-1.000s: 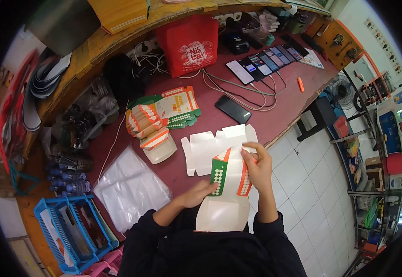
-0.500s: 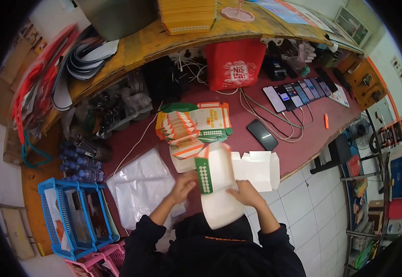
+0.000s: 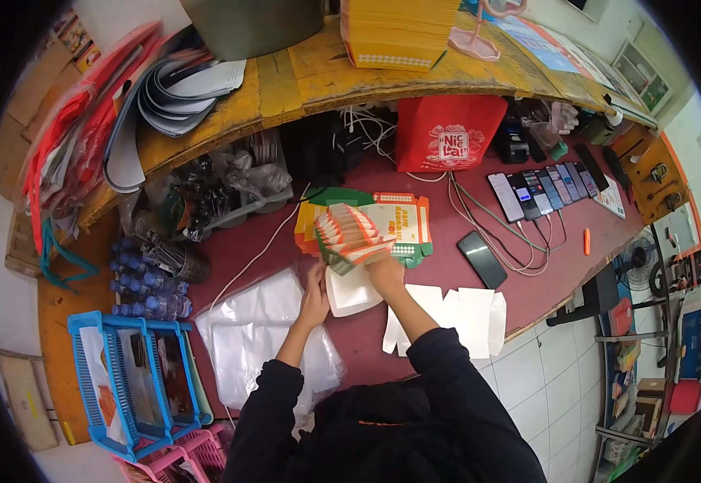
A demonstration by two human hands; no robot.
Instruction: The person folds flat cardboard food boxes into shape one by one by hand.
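A folded paper food box (image 3: 355,295), its white inside showing, lies at the near end of a row of nested orange-and-white boxes (image 3: 341,228). My left hand (image 3: 315,296) grips its left edge, thumb up along the side. My right hand (image 3: 386,276) closes on its right front corner, the fingertips partly hidden against the card. Under the nested row lies printed flat carton card (image 3: 411,221) in yellow, green and orange. Just right of my right forearm is an unfolded white carton blank (image 3: 473,320), face down on the table.
Clear plastic bags (image 3: 258,346) lie left of my hands. A black phone (image 3: 481,259), white cables and a row of phones (image 3: 540,191) are to the right. A red bag (image 3: 452,133) stands under the yellow shelf (image 3: 286,84). Blue baskets (image 3: 129,386) stand at the left.
Both hands have moved forward with the box, from above my lap to the near end of the nested row. The camera view has shifted slightly.
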